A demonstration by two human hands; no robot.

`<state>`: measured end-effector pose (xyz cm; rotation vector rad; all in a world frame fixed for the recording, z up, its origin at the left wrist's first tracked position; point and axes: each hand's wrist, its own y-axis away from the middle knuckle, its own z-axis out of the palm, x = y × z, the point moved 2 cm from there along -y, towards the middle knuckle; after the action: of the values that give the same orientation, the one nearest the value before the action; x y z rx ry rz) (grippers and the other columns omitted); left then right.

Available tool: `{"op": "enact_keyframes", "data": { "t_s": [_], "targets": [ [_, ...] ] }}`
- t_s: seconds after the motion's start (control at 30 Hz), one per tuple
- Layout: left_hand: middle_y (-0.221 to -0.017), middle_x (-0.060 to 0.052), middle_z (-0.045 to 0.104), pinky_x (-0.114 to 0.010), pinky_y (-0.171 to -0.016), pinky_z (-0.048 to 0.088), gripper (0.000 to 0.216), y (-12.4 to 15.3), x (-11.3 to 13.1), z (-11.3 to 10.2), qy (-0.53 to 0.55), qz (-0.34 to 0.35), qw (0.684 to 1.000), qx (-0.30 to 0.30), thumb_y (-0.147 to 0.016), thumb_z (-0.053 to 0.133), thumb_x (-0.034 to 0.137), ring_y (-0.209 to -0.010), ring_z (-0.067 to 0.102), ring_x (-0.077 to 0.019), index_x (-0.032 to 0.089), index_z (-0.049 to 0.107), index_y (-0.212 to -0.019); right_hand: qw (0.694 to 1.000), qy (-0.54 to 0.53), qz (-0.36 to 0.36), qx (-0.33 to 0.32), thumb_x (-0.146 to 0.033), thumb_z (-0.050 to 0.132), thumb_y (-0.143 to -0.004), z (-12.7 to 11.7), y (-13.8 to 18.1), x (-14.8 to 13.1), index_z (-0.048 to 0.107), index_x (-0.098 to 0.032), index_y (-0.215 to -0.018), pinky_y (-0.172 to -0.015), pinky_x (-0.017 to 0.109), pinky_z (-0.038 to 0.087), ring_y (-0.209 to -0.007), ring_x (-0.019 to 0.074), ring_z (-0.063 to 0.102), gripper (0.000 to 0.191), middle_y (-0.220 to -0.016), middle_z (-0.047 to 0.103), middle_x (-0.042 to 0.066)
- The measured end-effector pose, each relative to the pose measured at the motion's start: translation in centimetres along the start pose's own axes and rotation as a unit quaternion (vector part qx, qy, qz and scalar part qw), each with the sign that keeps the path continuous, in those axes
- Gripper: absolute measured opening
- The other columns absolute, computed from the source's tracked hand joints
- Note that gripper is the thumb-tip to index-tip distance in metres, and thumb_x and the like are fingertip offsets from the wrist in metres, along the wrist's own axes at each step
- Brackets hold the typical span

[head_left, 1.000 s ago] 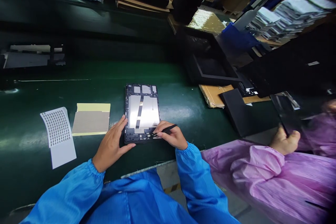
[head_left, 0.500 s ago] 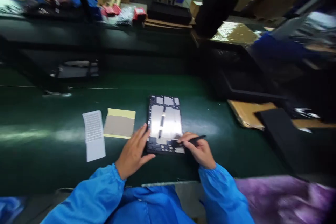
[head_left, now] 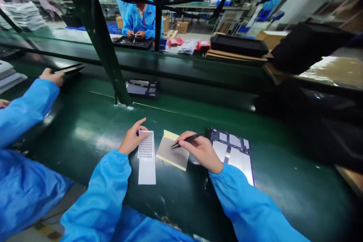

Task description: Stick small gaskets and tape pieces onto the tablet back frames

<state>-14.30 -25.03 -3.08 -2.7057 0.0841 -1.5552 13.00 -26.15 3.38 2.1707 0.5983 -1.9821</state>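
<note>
My left hand (head_left: 134,137) is at the top of a white sheet of small printed labels (head_left: 146,146). Its thumb presses on the sheet's upper part, the index finger points away, and the other fingers curl at the edge, partly hidden. Black tweezers (head_left: 181,143) are held in my right hand (head_left: 202,150), their tips over a grey-brown sheet with yellow edges (head_left: 172,153). Whether the tips touch it or hold anything is too small to tell. Right of that hand lies a tablet-like device (head_left: 241,155) with silver panels and a black frame, partly covered by my hand and sleeve.
A similar device (head_left: 141,87) lies beyond, next to a green slanted post (head_left: 104,53). At the left, a co-worker's hand (head_left: 53,76) holds a dark flat object. Another person sits across the bench. Dark trays (head_left: 239,44) stand at the back right.
My view has turned left. My left hand has gone from the device to the label sheet. My right hand has carried the tweezers from the device to above the yellow-edged sheet.
</note>
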Motion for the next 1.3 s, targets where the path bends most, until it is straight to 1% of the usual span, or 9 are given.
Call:
{"op": "enact_keyframes", "data": {
  "t_s": [0.1, 0.33, 0.73, 0.83, 0.93, 1.07, 1.17, 1.23, 1.3],
  "targets": [
    [-0.086, 0.001, 0.070, -0.029, -0.071, 0.050, 0.077, 0.8, 0.7, 0.5, 0.099, -0.029, 0.994, -0.046, -0.079, 0.074, 0.033, -0.073, 0.064, -0.0154, 0.023, 0.042, -0.149, 1.000, -0.010, -0.002, -0.006, -0.053, 0.072, -0.084, 2.7, -2.4, 1.3, 0.072, -0.021, -0.085, -0.078, 0.035, 0.059, -0.083, 0.0209, 0.070, 0.032, -0.088, 0.074, 0.006],
    [-0.077, 0.005, 0.063, -0.025, -0.070, 0.044, 0.077, 1.4, 1.8, 1.2, 0.120, -0.012, 0.984, -0.134, -0.072, 0.079, 0.030, -0.071, 0.059, -0.0126, 0.022, 0.050, -0.143, 0.997, -0.068, 0.036, -0.025, -0.054, 0.078, -0.077, 6.2, -4.9, 3.9, 0.072, -0.020, -0.086, -0.080, 0.036, 0.060, -0.080, 0.0196, 0.071, 0.035, -0.086, 0.073, 0.004],
    [-0.079, 0.003, 0.064, -0.027, -0.072, 0.047, 0.074, 1.6, 1.8, 1.8, 0.102, 0.011, 0.983, -0.149, -0.076, 0.077, 0.027, -0.076, 0.061, -0.0150, 0.021, 0.049, -0.144, 0.992, -0.105, 0.056, -0.039, -0.051, 0.079, -0.076, 6.6, -4.8, 4.0, 0.071, -0.021, -0.083, -0.074, 0.033, 0.063, -0.073, 0.0184, 0.074, 0.032, -0.081, 0.074, 0.001],
    [-0.080, 0.003, 0.066, -0.028, -0.073, 0.048, 0.073, 1.7, 1.8, 1.8, 0.092, 0.013, 0.985, -0.148, -0.077, 0.077, 0.027, -0.075, 0.062, -0.0148, 0.022, 0.049, -0.144, 0.995, -0.077, 0.045, -0.036, -0.050, 0.080, -0.076, 6.4, -4.5, 2.7, 0.073, -0.020, -0.082, -0.071, 0.032, 0.062, -0.073, 0.0189, 0.074, 0.031, -0.079, 0.075, 0.002],
    [-0.082, 0.002, 0.069, -0.029, -0.075, 0.050, 0.074, 1.7, 1.5, 1.4, 0.091, 0.006, 0.984, -0.156, -0.079, 0.075, 0.031, -0.076, 0.065, -0.0154, 0.023, 0.045, -0.146, 0.998, -0.042, 0.032, -0.016, -0.044, 0.080, -0.078, 4.4, -2.7, 0.1, 0.076, -0.020, -0.083, -0.072, 0.032, 0.063, -0.075, 0.0200, 0.075, 0.024, -0.083, 0.077, 0.005],
    [-0.110, -0.006, 0.072, -0.038, -0.088, 0.054, 0.071, 1.4, 1.0, -0.4, 0.020, 0.033, 0.992, -0.123, -0.082, 0.070, 0.043, -0.095, 0.068, -0.0212, 0.024, 0.045, -0.146, 0.993, -0.049, 0.048, 0.098, -0.039, 0.080, -0.080, -1.1, 3.5, -2.4, 0.076, -0.020, -0.082, -0.066, 0.032, 0.064, -0.068, 0.0193, 0.075, 0.020, -0.080, 0.077, 0.005],
    [-0.130, -0.010, 0.064, -0.052, -0.105, 0.045, 0.056, 1.4, 2.1, -1.2, -0.122, 0.127, 0.984, 0.020, -0.083, 0.066, 0.054, -0.119, 0.060, -0.0317, 0.024, 0.060, -0.130, 0.959, -0.037, 0.063, 0.273, -0.041, 0.083, -0.077, -5.4, 10.7, -2.0, 0.075, -0.020, -0.079, -0.060, 0.032, 0.065, -0.065, 0.0195, 0.074, 0.023, -0.075, 0.077, 0.004],
    [-0.132, -0.010, 0.063, -0.056, -0.108, 0.041, 0.044, 2.3, 4.2, -0.2, -0.170, 0.179, 0.965, 0.094, -0.089, 0.062, 0.051, -0.124, 0.057, -0.0348, 0.023, 0.063, -0.123, 0.916, -0.031, 0.075, 0.392, -0.041, 0.086, -0.073, -7.2, 15.8, -0.7, 0.073, -0.019, -0.076, -0.058, 0.031, 0.065, -0.064, 0.0195, 0.074, 0.026, -0.073, 0.076, 0.004],
    [-0.124, -0.008, 0.067, -0.049, -0.103, 0.047, 0.029, 4.2, 7.2, 2.3, -0.149, 0.241, 0.956, 0.081, -0.093, 0.061, 0.042, -0.117, 0.062, -0.0303, 0.023, 0.065, -0.115, 0.877, -0.031, 0.090, 0.471, -0.041, 0.087, -0.071, -7.8, 19.9, 0.9, 0.072, -0.019, -0.074, -0.057, 0.033, 0.065, -0.062, 0.0193, 0.073, 0.027, -0.072, 0.076, 0.003]
  ]
}}
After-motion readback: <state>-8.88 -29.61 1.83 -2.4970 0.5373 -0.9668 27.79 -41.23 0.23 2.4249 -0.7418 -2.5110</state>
